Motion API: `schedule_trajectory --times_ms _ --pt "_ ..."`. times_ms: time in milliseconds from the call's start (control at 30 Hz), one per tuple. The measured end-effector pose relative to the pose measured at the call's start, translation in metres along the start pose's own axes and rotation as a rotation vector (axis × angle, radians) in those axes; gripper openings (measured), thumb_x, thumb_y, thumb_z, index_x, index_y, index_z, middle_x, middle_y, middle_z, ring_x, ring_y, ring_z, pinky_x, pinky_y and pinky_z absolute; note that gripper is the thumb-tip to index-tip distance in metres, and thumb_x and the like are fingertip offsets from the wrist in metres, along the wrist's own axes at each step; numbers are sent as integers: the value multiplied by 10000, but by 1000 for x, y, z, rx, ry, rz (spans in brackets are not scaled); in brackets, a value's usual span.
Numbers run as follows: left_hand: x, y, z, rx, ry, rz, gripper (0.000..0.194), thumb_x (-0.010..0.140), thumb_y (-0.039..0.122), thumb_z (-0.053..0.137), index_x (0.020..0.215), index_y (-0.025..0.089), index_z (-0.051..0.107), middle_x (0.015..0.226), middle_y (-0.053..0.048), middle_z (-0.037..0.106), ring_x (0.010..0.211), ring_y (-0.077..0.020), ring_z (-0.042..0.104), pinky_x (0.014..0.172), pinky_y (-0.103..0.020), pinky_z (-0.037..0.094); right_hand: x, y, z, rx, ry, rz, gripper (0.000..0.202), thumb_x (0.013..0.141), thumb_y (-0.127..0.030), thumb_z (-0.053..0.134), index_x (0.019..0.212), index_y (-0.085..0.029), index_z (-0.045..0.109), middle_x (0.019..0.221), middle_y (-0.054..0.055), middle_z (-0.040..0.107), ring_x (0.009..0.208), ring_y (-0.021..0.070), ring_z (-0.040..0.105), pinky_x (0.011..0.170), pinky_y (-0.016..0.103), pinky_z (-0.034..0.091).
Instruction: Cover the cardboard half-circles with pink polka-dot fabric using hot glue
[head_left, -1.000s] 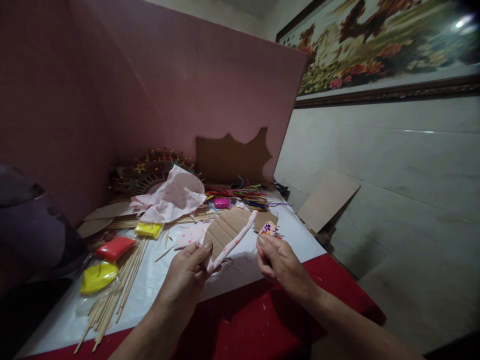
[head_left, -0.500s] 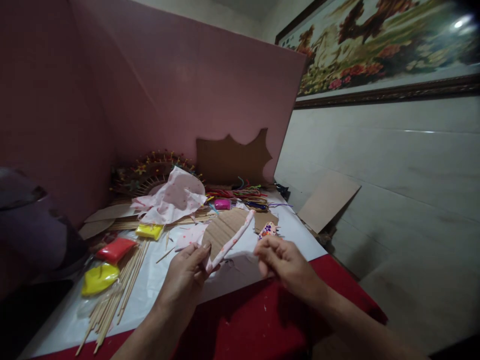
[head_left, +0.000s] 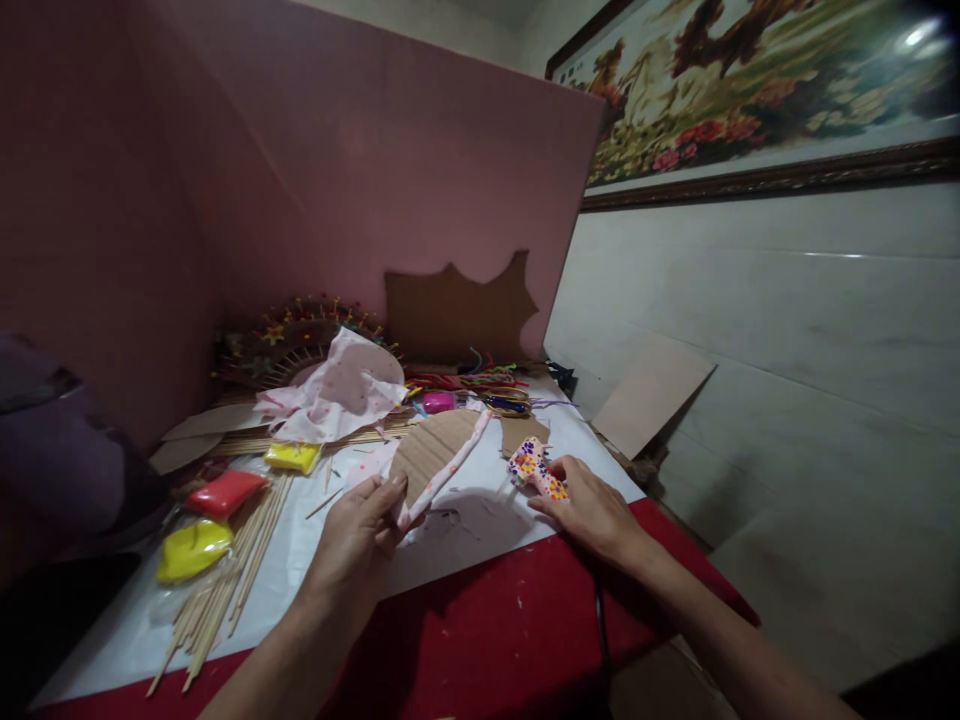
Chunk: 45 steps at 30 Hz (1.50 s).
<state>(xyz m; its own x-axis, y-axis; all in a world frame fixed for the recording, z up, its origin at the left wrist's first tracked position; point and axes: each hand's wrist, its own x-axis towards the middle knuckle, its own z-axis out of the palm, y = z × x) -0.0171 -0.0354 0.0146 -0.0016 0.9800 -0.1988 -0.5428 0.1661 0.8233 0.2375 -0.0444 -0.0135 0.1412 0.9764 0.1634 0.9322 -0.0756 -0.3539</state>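
My left hand (head_left: 367,530) is closed on a rounded piece of cardboard (head_left: 435,455). A strip of pale dotted fabric (head_left: 450,468) is folded over the cardboard's right edge, and more of this fabric shows behind its left side. At the right, a flower-patterned glue gun (head_left: 534,465) lies on the white sheet. My right hand (head_left: 589,505) has its thumb and fingers around the handle end of the glue gun. A black cord (head_left: 600,620) hangs over the red cloth below that hand.
Crumpled dotted fabric (head_left: 337,390) lies at the back, beside a pin-studded fan shape (head_left: 300,335). Thin wooden sticks (head_left: 217,610), yellow packets (head_left: 195,550) and a red packet (head_left: 225,493) lie left. Scissors (head_left: 510,403) rest behind the cardboard. A jagged cardboard sheet (head_left: 457,315) leans on the pink panel.
My right hand has moved from a pinch in front of the glue gun to its handle and closed on it. My left hand still holds the fabric-edged cardboard.
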Motion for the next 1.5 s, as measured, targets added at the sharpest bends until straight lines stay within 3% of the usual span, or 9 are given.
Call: schedule_trajectory --times_ms 233,467,567,667,800,900,1067,1333,1500 --pt "1 -1 -2 5 -17 41 211 593 183 758 525 137 564 551 -2 596 516 -122 580 485 -211 500 7 -1 7 13 -38 23 594 778 -479 523 1246 -131 414 1159 187 604 999 340 601 764 399 423" --pt "0 0 -1 1 -10 39 152 651 140 707 560 132 586 527 18 557 474 -101 555 480 -202 500 10 -1 10 99 21 24 391 861 -405 397 1091 -131 553 1125 189 613 1028 322 578 817 400 416" --pt "-1 1 0 -2 -4 41 129 641 139 717 583 128 601 550 10 576 484 -104 564 496 -208 507 9 -2 7 380 156 82 357 828 -417 453 1065 -165 538 1040 136 624 952 282 584 757 363 436" --pt "-1 1 0 -2 -3 46 227 617 168 740 500 142 547 491 28 537 465 -99 547 494 -206 501 8 -5 0 887 213 135 314 767 -457 551 950 -203 523 753 24 569 633 184 541 495 266 396" --pt "-1 0 -1 5 -9 45 269 591 202 758 464 150 526 457 39 511 454 -96 522 475 -206 486 2 -16 -12 1591 -22 111 235 688 -293 682 807 -198 503 642 -43 432 493 85 386 380 176 270" --pt "-1 -1 -2 13 -8 42 233 583 205 766 498 144 558 483 34 534 472 -95 526 497 -207 489 -2 -26 -18 1805 -175 149 218 669 -169 700 795 -171 523 670 -32 436 517 68 390 392 149 309" --pt "1 -2 -3 28 -12 40 213 600 204 758 514 136 575 496 17 557 478 -96 529 487 -194 468 -4 -41 -22 2036 -305 142 116 781 -230 599 868 -167 555 671 -26 416 497 71 363 391 142 358" --pt "-2 2 2 27 9 46 240 573 162 750 456 142 542 447 30 518 430 -81 482 444 -179 437 4 -57 -28 2121 -304 51 143 853 -310 512 870 -172 542 665 -27 402 492 79 360 408 139 392" --pt "1 -1 1 13 18 43 219 540 177 755 472 139 551 444 34 513 421 -84 480 439 -185 433 11 -52 -20 1858 -125 52 246 792 -395 596 869 -173 523 657 -40 433 461 57 336 380 142 302"
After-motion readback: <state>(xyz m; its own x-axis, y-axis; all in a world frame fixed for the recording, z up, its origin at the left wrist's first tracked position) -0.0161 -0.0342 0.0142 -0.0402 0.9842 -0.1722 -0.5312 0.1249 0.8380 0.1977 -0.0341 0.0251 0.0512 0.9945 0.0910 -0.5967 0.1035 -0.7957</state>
